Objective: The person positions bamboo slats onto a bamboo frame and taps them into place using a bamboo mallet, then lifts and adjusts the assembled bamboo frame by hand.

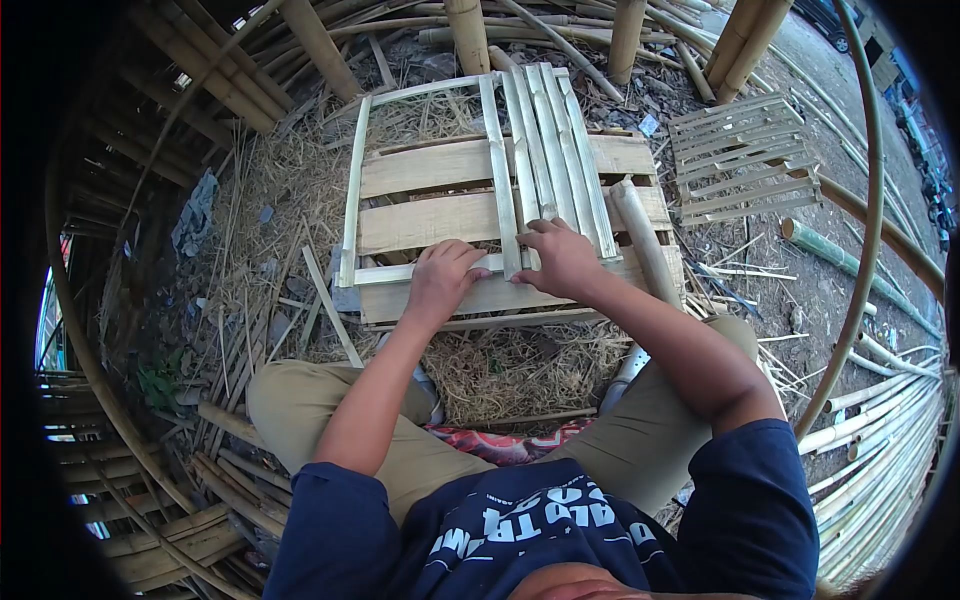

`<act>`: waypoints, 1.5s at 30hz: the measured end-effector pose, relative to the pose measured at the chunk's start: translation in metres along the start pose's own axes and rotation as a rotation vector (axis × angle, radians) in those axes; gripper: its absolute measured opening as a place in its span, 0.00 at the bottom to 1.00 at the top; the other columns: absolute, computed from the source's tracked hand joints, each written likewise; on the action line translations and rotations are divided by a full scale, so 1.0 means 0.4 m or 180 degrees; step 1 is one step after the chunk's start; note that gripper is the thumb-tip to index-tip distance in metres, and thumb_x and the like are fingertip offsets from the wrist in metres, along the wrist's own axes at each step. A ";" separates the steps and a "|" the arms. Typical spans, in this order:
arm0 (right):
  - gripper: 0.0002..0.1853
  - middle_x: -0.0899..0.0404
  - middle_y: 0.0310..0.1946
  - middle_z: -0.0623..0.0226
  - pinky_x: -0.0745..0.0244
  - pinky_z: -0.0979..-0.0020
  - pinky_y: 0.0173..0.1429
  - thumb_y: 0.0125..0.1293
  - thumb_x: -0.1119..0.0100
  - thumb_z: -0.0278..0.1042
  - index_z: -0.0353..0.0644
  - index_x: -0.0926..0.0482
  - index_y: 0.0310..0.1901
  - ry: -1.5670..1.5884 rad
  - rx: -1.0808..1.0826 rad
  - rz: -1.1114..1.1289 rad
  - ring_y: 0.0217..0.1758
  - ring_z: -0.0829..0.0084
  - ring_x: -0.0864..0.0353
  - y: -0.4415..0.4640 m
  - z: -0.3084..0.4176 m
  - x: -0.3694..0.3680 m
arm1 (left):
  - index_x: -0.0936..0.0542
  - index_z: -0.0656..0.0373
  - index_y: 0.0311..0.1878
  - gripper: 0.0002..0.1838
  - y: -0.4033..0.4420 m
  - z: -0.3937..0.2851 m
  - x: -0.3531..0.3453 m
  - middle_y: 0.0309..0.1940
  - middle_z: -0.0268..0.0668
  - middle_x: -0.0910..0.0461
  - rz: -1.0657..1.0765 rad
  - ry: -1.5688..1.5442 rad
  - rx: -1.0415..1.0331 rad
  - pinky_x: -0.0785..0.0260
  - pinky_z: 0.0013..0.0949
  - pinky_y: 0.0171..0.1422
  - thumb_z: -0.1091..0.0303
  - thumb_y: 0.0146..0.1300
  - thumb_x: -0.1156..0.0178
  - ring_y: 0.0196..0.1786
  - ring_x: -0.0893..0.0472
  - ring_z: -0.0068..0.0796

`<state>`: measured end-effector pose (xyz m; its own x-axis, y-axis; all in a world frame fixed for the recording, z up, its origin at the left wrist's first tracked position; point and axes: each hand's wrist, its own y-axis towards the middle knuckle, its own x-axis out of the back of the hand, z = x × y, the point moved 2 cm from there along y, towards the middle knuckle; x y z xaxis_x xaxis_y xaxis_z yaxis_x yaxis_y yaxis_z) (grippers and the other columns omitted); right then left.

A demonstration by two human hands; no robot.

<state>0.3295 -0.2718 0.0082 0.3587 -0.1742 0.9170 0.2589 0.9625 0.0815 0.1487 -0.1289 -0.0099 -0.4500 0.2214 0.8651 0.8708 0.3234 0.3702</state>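
A frame of split bamboo lies flat on a low wooden pallet table (430,225) before my knees. Several bamboo slats (550,140) run side by side across its right part, and one separate slat (497,165) stands to their left. My left hand (447,283) is curled over the frame's near bamboo strip (385,273), fingertips close to that slat's lower end. With thumb and fingers, my right hand (560,260) grips around the near ends of the slats. Its palm hides part of the near strip. A thick wooden stick (645,240) rests on the table's right side.
A finished-looking slatted bamboo panel (745,155) lies on the ground at the right. Bamboo poles (880,440) are piled at the lower right, and a green bamboo pole (850,262) lies above them. Upright bamboo posts (468,35) stand behind the table. Straw and offcuts (275,270) cover the ground.
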 end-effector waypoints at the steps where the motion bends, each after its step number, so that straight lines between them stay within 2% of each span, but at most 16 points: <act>1: 0.34 0.18 0.57 0.61 0.21 0.54 0.67 0.54 0.19 0.53 0.46 0.15 0.60 0.0026 -0.0029 -0.0038 0.65 0.55 0.21 0.002 0.004 -0.001 | 0.11 0.54 0.52 0.19 0.001 0.000 0.000 0.47 0.33 0.12 -0.0023 0.0025 0.0006 0.24 0.44 0.60 0.57 0.60 0.27 0.56 0.16 0.38; 6: 0.34 0.19 0.58 0.57 0.23 0.51 0.68 0.54 0.18 0.52 0.51 0.15 0.62 -0.0130 -0.0003 -0.0139 0.66 0.51 0.22 -0.002 0.017 -0.021 | 0.12 0.54 0.53 0.18 -0.003 0.002 -0.005 0.47 0.34 0.13 0.0047 -0.0017 0.0097 0.25 0.44 0.58 0.59 0.61 0.27 0.54 0.17 0.40; 9: 0.35 0.20 0.61 0.54 0.23 0.51 0.68 0.55 0.19 0.53 0.50 0.16 0.63 0.0106 0.0070 -0.0307 0.67 0.49 0.22 -0.001 0.017 -0.009 | 0.12 0.55 0.54 0.18 0.011 0.002 0.002 0.50 0.36 0.13 0.0311 -0.0177 0.0256 0.27 0.46 0.61 0.62 0.61 0.27 0.57 0.18 0.42; 12: 0.37 0.21 0.63 0.49 0.24 0.50 0.68 0.55 0.19 0.54 0.43 0.18 0.62 -0.0043 -0.0079 -0.0063 0.67 0.48 0.22 0.008 0.001 0.039 | 0.12 0.55 0.55 0.18 0.019 0.012 0.002 0.52 0.37 0.14 0.0628 -0.0366 0.0506 0.29 0.48 0.64 0.66 0.61 0.27 0.59 0.19 0.44; 15: 0.38 0.20 0.60 0.47 0.24 0.49 0.67 0.57 0.22 0.56 0.36 0.20 0.62 0.0210 -0.0305 -0.0560 0.66 0.47 0.22 0.047 -0.071 0.056 | 0.12 0.53 0.55 0.18 0.020 0.003 -0.010 0.53 0.35 0.14 0.0573 -0.0486 0.0775 0.30 0.49 0.65 0.69 0.59 0.27 0.60 0.19 0.43; 16: 0.37 0.19 0.56 0.46 0.25 0.48 0.67 0.60 0.25 0.55 0.31 0.22 0.60 0.0126 -0.0339 -0.1050 0.64 0.46 0.21 0.062 -0.108 0.060 | 0.11 0.52 0.54 0.18 0.020 0.001 -0.015 0.53 0.35 0.14 0.0603 -0.0451 0.0846 0.31 0.49 0.65 0.69 0.59 0.27 0.60 0.19 0.42; 18: 0.34 0.18 0.55 0.45 0.25 0.48 0.67 0.64 0.29 0.51 0.29 0.23 0.60 -0.0197 -0.0518 -0.1561 0.63 0.45 0.21 0.094 -0.192 0.067 | 0.11 0.51 0.54 0.18 0.024 -0.002 -0.023 0.53 0.34 0.14 0.0652 -0.0377 0.0982 0.31 0.50 0.65 0.70 0.58 0.27 0.61 0.19 0.41; 21: 0.31 0.19 0.58 0.43 0.26 0.46 0.66 0.65 0.31 0.48 0.28 0.23 0.60 -0.0323 -0.1338 -0.1095 0.64 0.43 0.22 0.136 -0.279 0.087 | 0.10 0.51 0.53 0.17 0.028 -0.009 -0.022 0.54 0.33 0.14 0.0680 -0.0379 0.1115 0.32 0.51 0.65 0.71 0.58 0.26 0.62 0.19 0.40; 24: 0.31 0.20 0.61 0.45 0.28 0.46 0.69 0.66 0.33 0.46 0.29 0.25 0.62 -0.0455 -0.1676 -0.0438 0.67 0.44 0.23 0.151 -0.301 0.120 | 0.10 0.50 0.53 0.18 0.031 -0.014 -0.022 0.54 0.33 0.14 0.0747 -0.0323 0.1223 0.33 0.50 0.66 0.70 0.58 0.26 0.62 0.20 0.40; 30: 0.36 0.34 0.77 0.44 0.33 0.46 0.78 0.70 0.42 0.44 0.36 0.34 0.76 -0.0104 -0.3356 0.0072 0.79 0.48 0.31 0.119 -0.339 0.200 | 0.10 0.50 0.53 0.18 0.025 -0.014 -0.027 0.54 0.33 0.14 0.0666 -0.0280 0.1241 0.33 0.50 0.66 0.70 0.59 0.25 0.62 0.19 0.40; 33: 0.37 0.42 0.81 0.44 0.32 0.46 0.79 0.70 0.43 0.43 0.39 0.34 0.78 -0.0398 -0.3472 0.0597 0.81 0.48 0.34 0.094 -0.431 0.177 | 0.10 0.50 0.54 0.18 0.026 -0.020 -0.019 0.54 0.33 0.14 0.0676 -0.0323 0.1269 0.33 0.50 0.67 0.70 0.58 0.25 0.63 0.19 0.39; 34: 0.33 0.42 0.80 0.39 0.28 0.48 0.76 0.68 0.42 0.39 0.35 0.27 0.73 -0.0433 -0.3090 0.1230 0.80 0.46 0.32 0.104 -0.519 0.135 | 0.10 0.50 0.54 0.18 0.027 -0.020 -0.016 0.54 0.33 0.14 0.0660 -0.0338 0.1258 0.33 0.50 0.67 0.69 0.58 0.25 0.63 0.19 0.39; 36: 0.30 0.40 0.78 0.35 0.26 0.51 0.75 0.67 0.41 0.37 0.34 0.23 0.70 -0.0634 -0.3241 0.1325 0.77 0.43 0.28 0.092 -0.556 0.111 | 0.11 0.51 0.54 0.19 0.030 -0.020 -0.009 0.54 0.34 0.14 0.0632 -0.0369 0.1227 0.33 0.50 0.67 0.69 0.58 0.25 0.62 0.19 0.39; 39: 0.28 0.35 0.73 0.28 0.22 0.52 0.72 0.66 0.41 0.34 0.32 0.21 0.66 -0.0578 -0.3138 0.0980 0.73 0.39 0.24 0.056 -0.581 0.101 | 0.11 0.49 0.55 0.19 0.037 -0.017 0.002 0.56 0.33 0.15 0.0687 -0.0459 0.1223 0.36 0.51 0.69 0.67 0.58 0.23 0.64 0.21 0.37; 45: 0.24 0.26 0.63 0.24 0.20 0.50 0.68 0.63 0.41 0.29 0.27 0.21 0.60 -0.0712 -0.2474 0.0104 0.66 0.35 0.19 0.004 -0.520 0.148 | 0.11 0.54 0.55 0.19 0.042 -0.008 0.003 0.57 0.36 0.16 0.0856 -0.0631 0.1111 0.30 0.50 0.68 0.66 0.60 0.24 0.64 0.20 0.42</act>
<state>0.5379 -0.3238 -0.0185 0.2104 -0.0235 0.9773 0.8301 0.5323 -0.1659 0.1635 -0.1262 -0.0017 -0.2765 0.4997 0.8209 0.8583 0.5126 -0.0229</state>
